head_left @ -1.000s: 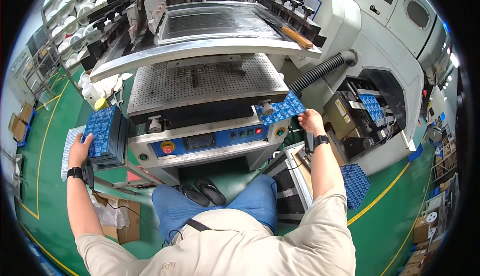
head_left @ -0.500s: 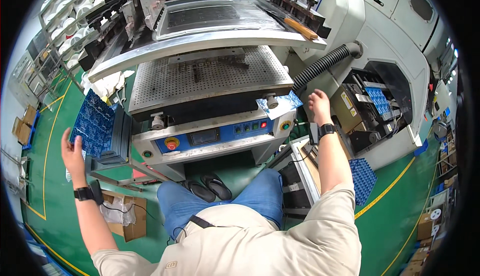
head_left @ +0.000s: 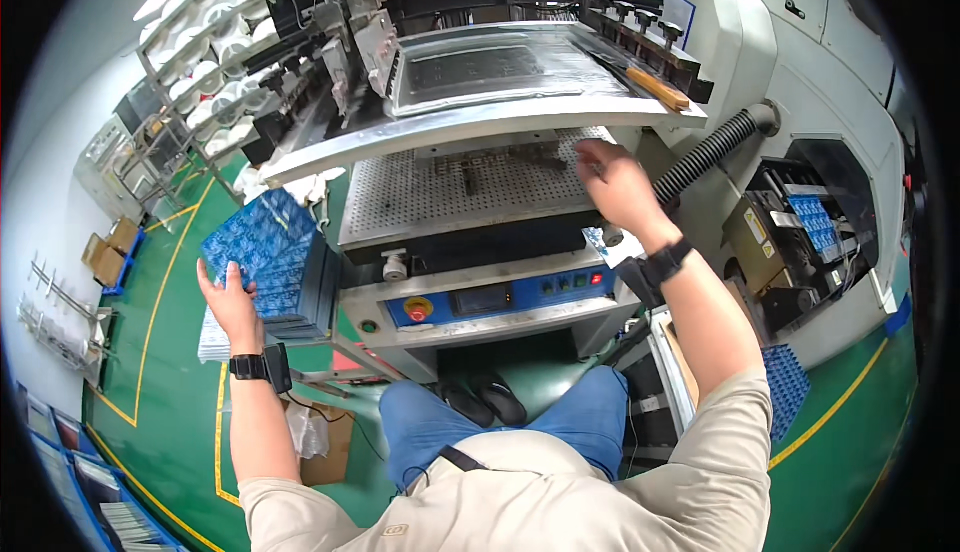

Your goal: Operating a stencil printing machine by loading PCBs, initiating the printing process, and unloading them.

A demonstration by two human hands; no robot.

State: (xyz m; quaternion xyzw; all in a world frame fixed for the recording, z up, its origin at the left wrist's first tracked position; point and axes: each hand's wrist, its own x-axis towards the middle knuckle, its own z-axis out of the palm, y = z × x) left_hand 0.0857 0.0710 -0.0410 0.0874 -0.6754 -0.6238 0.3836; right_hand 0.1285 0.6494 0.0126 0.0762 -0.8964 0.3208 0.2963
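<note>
My left hand (head_left: 232,304) is at the lower left edge of a blue patterned panel (head_left: 258,237), its fingers spread, seemingly touching the edge without a clear grip. This panel lies askew on a stack of similar blue panels (head_left: 300,297) left of the machine. Over the right side of the perforated metal platform (head_left: 400,202), my right hand (head_left: 615,187) reaches in with loosely bent fingers, slightly blurred. Nothing shows in it. Above the platform is a metal-framed screen (head_left: 490,67). A white and blue sheet (head_left: 612,248) hangs at the platform's front right corner, partly behind my right wrist.
A control panel (head_left: 500,297) with a red knob (head_left: 418,309) faces me under the platform. A wooden-handled tool (head_left: 657,89) rests on the screen frame's right side. To the right are a ribbed black hose (head_left: 708,157) and an opened machine bay (head_left: 790,242). A cardboard box (head_left: 328,447) stands on the floor.
My right hand has moved left and forward, over the platform. My left hand has come closer to the stack's edge. The whole view has shifted, with the machine now farther right.
</note>
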